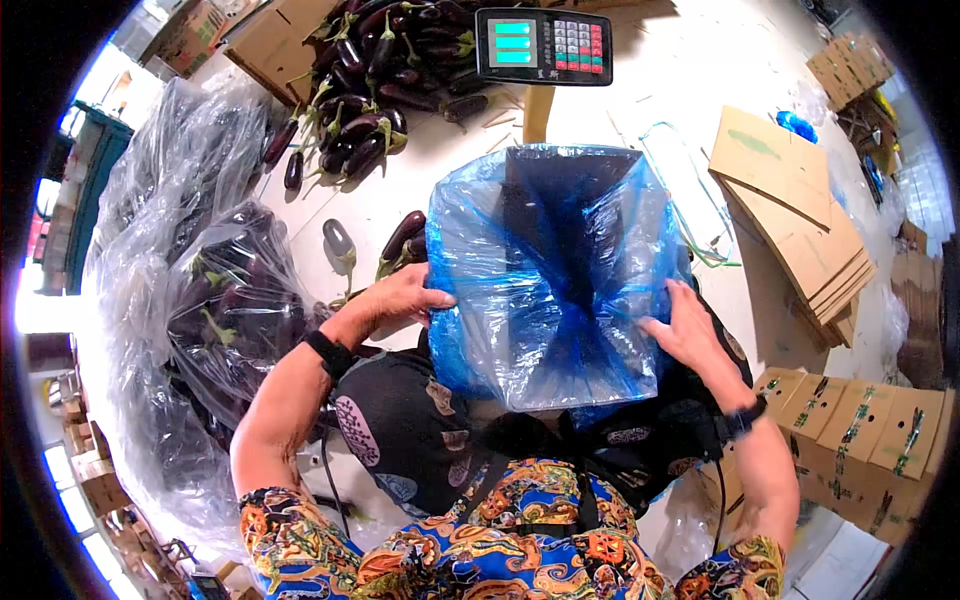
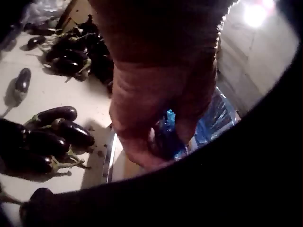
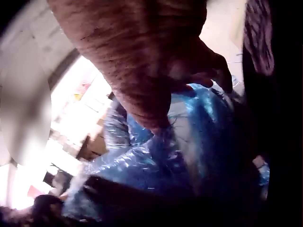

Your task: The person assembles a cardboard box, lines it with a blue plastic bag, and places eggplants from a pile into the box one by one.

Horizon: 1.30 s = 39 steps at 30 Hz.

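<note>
A blue plastic bag (image 1: 550, 270) lines a box-shaped container in front of the person, its film folded over the rim. The left hand (image 1: 405, 297) grips the left side, thumb on top of the film; in the left wrist view the same hand (image 2: 156, 104) has its fingers curled around blue film. At the right side, the right hand (image 1: 688, 325) holds the film between thumb and fingers. The right wrist view shows that hand (image 3: 165, 71) over the crumpled blue film (image 3: 142, 165), its fingertips partly hidden.
Eggplants (image 1: 365, 140) lie piled behind and left of the bag. A scale display (image 1: 543, 46) stands behind it. Clear plastic sacks (image 1: 150, 230) of eggplants are at left. Flat cardboard (image 1: 780, 190) lies at right, with stacked cartons (image 1: 860, 430) below it.
</note>
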{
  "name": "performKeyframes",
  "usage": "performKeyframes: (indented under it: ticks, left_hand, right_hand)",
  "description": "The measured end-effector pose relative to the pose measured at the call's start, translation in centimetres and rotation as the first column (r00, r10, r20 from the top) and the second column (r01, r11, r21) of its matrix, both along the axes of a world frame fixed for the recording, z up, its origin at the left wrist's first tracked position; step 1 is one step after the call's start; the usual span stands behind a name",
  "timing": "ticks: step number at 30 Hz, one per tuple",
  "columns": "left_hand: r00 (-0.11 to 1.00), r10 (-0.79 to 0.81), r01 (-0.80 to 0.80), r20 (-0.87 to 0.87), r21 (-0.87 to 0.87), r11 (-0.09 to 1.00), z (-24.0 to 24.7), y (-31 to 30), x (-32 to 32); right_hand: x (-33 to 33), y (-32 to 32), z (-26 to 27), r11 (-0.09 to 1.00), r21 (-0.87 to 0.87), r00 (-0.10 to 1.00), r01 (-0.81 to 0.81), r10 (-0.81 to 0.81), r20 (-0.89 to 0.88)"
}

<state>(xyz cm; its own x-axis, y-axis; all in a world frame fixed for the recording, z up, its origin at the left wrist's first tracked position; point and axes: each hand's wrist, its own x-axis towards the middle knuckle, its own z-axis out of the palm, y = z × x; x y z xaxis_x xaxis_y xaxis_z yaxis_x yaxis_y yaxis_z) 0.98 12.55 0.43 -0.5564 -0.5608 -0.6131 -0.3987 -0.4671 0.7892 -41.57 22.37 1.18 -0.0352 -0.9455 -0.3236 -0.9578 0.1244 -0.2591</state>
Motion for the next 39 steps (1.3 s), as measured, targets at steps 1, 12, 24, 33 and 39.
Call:
performKeyframes:
  ticks: [1, 12, 24, 33, 39]
  left_hand:
    - [0.999, 0.043, -0.043, -0.023, 0.024, 0.999, -0.1, 0.3, 0.1]
    - [0.994, -0.016, 0.026, -0.112, 0.086, 0.996, -2.3, 2.0, 1.2]
    - [0.845, 0.388, -0.368, -0.368, 0.127, 0.921, -10.0, 8.6, 4.8]
    - [0.497, 0.819, -0.819, 0.287, -0.157, 0.552, -18.4, 29.0, 9.5]
    - [0.214, 0.956, -0.506, 0.199, -0.815, 0.282, -11.1, 23.9, 15.5]
  right_hand:
    - [-0.6, -0.4, -1.8, 0.999, 0.05, 0.998, -0.014, 0.012, 0.056]
    - [0.4, 0.1, -0.1, 0.804, 0.266, 0.635, -0.532, 0.586, -0.504]
    - [-4.9, -0.7, -5.1, 0.748, 0.311, 0.602, -0.586, 0.659, -0.45]
    - [8.4, -4.4, 11.8, 0.893, 0.232, 0.922, -0.387, 0.377, 0.086]
    - [13.0, -7.7, -4.3, 0.735, 0.055, 0.737, -0.676, 0.674, 0.055]
